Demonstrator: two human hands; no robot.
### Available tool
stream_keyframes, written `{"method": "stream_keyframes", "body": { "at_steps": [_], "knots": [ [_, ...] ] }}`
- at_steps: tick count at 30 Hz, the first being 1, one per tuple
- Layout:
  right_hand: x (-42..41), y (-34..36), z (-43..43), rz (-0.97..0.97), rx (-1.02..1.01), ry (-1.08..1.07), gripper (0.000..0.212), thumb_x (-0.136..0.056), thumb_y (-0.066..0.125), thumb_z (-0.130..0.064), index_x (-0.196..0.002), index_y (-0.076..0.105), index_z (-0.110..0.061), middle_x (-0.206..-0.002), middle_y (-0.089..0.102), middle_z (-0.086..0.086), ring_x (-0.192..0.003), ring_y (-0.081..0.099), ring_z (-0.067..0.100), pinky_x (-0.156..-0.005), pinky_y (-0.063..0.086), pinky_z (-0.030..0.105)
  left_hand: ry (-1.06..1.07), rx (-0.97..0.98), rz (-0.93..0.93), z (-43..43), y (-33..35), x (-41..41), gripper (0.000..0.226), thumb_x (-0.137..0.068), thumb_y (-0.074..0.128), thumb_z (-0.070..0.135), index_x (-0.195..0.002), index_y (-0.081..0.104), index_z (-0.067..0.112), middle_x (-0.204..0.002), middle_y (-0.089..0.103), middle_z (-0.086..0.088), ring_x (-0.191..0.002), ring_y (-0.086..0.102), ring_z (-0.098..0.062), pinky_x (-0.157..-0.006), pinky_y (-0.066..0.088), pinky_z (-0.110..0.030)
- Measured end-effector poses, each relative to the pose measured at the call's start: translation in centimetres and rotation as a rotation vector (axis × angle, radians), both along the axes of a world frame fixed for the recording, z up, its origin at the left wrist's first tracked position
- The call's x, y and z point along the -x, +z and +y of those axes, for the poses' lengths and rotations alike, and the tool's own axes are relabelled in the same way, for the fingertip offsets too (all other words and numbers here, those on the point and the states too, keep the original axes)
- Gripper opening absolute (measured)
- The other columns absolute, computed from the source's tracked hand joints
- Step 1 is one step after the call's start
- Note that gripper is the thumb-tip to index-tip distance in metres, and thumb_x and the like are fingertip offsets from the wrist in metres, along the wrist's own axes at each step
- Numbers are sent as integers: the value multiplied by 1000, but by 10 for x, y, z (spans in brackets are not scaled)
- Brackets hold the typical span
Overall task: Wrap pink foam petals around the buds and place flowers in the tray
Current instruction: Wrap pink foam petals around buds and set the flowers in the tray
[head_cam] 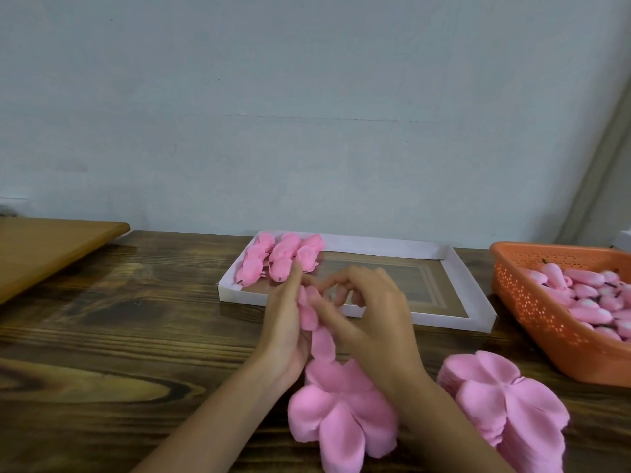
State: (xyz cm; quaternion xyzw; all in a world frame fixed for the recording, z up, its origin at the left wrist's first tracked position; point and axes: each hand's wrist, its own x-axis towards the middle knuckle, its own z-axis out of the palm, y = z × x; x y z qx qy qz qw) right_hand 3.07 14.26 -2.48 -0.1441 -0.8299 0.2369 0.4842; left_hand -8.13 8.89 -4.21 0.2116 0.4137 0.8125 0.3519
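Wood table (136, 319) | tray (375, 242): flowers (280, 255) | basket (532, 308): buds (587, 297) | left hand (283, 331), right hand (375, 312) pinch petals (323, 340)

I hold a curled pink foam petal piece (316, 319) upright between my left hand (283, 322) and right hand (372, 315). Flat flower-shaped pink foam petals (341, 414) lie at the wooden table's (136, 319) near edge, with a stack of them (508, 407) to the right. Finished pink flowers (280, 257) fill the shallow white cardboard tray's (454, 264) far left corner.

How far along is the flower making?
Early. Several finished flowers lie in one corner of the white tray. The left hand and right hand hold a pink petal piece between them. The orange basket holds many buds, and a petal stack waits beside it.
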Motion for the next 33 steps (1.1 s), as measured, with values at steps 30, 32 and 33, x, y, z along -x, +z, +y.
{"method": "stream_keyframes", "body": {
  "at_steps": [30,32,33],
  "knots": [
    [6,3,-17,-39,833,368,17,-87,81,-5,-96,67,-2,-77,73,12,-72,70,16,-70,58,29,202,-64,63,-6,6,17,57,-103,49,56,-59,58,21,-64,59,-2,-62,63,-16,-57,52,-29],
    [7,1,-17,-49,757,364,11,-86,81,-4,-89,70,-6,-78,74,11,-74,70,13,-75,56,29,191,-61,100,-6,6,15,53,-95,52,61,-60,58,21,-66,60,-3,-62,60,-16,-65,49,-33],
    [8,0,-17,-49,733,371,10,-86,81,-3,-87,71,-8,-79,75,11,-74,70,11,-76,56,27,184,-63,103,-6,6,14,52,-90,54,63,-62,58,20,-67,60,-3,-63,60,-16,-69,49,-35]
  ]
}}
